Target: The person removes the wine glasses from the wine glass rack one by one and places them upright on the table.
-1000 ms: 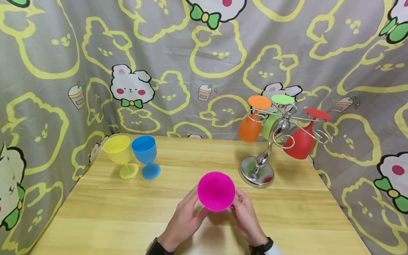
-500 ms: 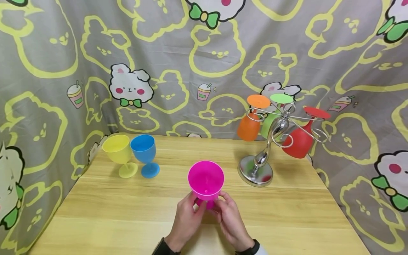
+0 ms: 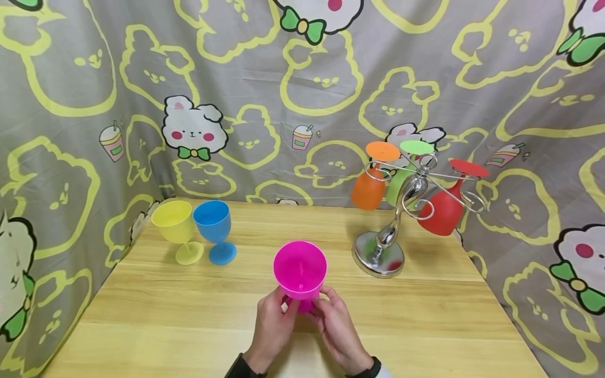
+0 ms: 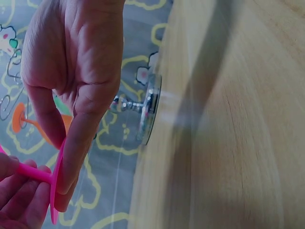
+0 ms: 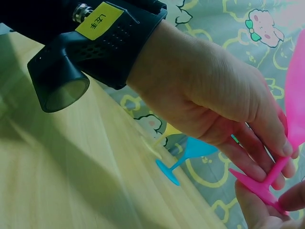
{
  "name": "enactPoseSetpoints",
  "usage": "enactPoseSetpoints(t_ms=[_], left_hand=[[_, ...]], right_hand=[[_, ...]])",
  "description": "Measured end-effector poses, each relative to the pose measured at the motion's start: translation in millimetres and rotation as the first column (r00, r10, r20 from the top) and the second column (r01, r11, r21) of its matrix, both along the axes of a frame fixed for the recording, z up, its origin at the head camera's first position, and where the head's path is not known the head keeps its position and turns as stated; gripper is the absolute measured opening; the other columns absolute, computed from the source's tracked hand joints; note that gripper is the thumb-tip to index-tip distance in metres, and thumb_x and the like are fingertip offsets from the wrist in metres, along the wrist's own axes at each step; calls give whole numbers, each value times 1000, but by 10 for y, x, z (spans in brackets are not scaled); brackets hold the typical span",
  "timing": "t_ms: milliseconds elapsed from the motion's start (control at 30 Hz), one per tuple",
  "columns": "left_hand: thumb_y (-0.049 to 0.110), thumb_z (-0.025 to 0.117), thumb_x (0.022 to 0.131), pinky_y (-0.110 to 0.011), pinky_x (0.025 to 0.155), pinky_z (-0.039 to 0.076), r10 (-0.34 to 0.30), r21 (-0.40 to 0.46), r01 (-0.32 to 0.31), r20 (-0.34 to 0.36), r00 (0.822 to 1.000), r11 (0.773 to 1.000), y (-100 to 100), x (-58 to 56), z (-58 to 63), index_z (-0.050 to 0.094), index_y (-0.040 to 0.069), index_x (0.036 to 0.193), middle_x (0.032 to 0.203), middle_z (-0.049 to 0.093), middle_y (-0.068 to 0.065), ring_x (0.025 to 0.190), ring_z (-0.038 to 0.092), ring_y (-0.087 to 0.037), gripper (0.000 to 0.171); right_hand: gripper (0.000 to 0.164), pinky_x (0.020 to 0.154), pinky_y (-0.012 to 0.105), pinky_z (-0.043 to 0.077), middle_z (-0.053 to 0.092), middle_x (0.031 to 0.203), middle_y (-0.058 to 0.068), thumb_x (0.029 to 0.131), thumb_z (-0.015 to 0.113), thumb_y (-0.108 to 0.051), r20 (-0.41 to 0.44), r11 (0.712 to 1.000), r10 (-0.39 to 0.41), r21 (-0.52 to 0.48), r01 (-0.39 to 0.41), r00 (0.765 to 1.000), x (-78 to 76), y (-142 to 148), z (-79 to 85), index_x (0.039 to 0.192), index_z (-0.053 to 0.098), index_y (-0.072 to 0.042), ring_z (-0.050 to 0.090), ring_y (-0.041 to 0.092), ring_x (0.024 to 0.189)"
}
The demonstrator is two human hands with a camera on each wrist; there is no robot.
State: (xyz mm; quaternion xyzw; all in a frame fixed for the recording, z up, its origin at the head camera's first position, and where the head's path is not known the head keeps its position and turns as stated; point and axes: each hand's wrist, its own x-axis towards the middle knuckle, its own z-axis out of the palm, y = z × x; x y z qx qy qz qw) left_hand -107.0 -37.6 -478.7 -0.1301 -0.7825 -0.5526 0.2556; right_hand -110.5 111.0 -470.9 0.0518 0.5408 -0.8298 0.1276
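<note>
- While a grey curtain (image 3: 326, 68) printed with yellow outlines and white rabbits rises along the far, left and right sides, a pale wood-grained tabletop (image 3: 142, 325) spreads below it.
- At the far left, a yellow goblet (image 3: 174, 226) and a blue goblet (image 3: 214, 224) stand upright, side by side.
- Right of centre, a chrome goblet rack (image 3: 388, 235) carries an orange goblet (image 3: 369, 191), a green goblet (image 3: 396, 188) and a red goblet (image 3: 441, 212), all upside down.
- Both hands come in from the near edge, a black band on each wrist, and meet near the middle.
- The left hand (image 3: 274, 319) pinches the stem just under the bowl; the right hand (image 3: 339, 325) pinches the round foot between thumb and fingers.
- Between them is the magenta goblet (image 3: 300, 270), held above the near-middle tabletop: glossy, plain-walled, mouth up and tipped toward the near side, its bowl's inside showing.
</note>
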Motion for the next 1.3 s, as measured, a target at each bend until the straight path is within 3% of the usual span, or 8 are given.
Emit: enactPoseSetpoints(t_ms=[200,333,433,567,733,900,1100,1300], left_hand=[[-15,75,89,-28,67,60,17,-5,-17,5,1000,1000,-29,-4,10,70,7,94,80,68,6,74,63,-8,23],[-14,75,89,-28,67,60,38,-2,-38,16,999,999,-86,-13,39,71,6,95,83,70,5,75,63,-8,22],[-14,75,88,-28,65,59,63,-1,-63,11,998,998,-142,-22,35,71,7,94,84,71,4,74,63,-8,22],[-16,74,87,-29,66,59,88,3,-88,37,995,996,-219,-39,17,70,6,94,84,71,4,75,63,-9,24],[-18,73,85,-28,67,57,119,-16,-118,90,989,993,-335,-59,17,69,4,96,85,71,2,76,62,-12,25],[-17,74,84,-25,60,54,184,-63,-178,121,975,982,-488,-93,1,68,1,99,83,68,-1,72,60,-13,25],[-13,74,84,-30,57,51,291,-162,-264,172,941,951,-741,-133,-35,63,2,92,75,62,-2,66,56,-16,20],[-4,72,92,-56,81,61,353,-199,-307,267,897,931,-1047,-182,-58,68,-4,102,93,75,-19,90,73,-40,10]], right_hand=[[32,96,31,59,75,116,15,109,49,-3,-73,990,28,142,-18,997,-24,29,-13,139,48,7,72,17,106],[46,105,38,55,64,141,24,107,62,-12,-227,920,114,392,-16,967,-56,94,1,147,51,7,64,32,129],[51,109,45,52,57,150,25,103,71,-16,-347,815,183,576,56,920,-86,155,31,148,56,2,55,42,139],[51,112,59,46,54,154,22,98,78,-18,-459,627,274,751,205,845,-131,275,86,145,62,-4,51,44,142],[53,113,68,41,51,159,15,94,82,-27,-439,412,393,870,272,808,-157,440,205,143,67,-14,45,40,147],[57,107,68,47,51,160,15,91,84,-33,-421,261,485,906,332,767,-166,574,307,143,67,-15,43,40,149],[57,106,64,50,53,156,19,90,85,-31,-433,175,515,898,403,740,-178,695,294,140,68,-11,46,42,146],[56,102,64,52,55,154,21,90,85,-29,-447,142,509,886,441,735,-164,806,229,139,68,-8,48,43,144]])
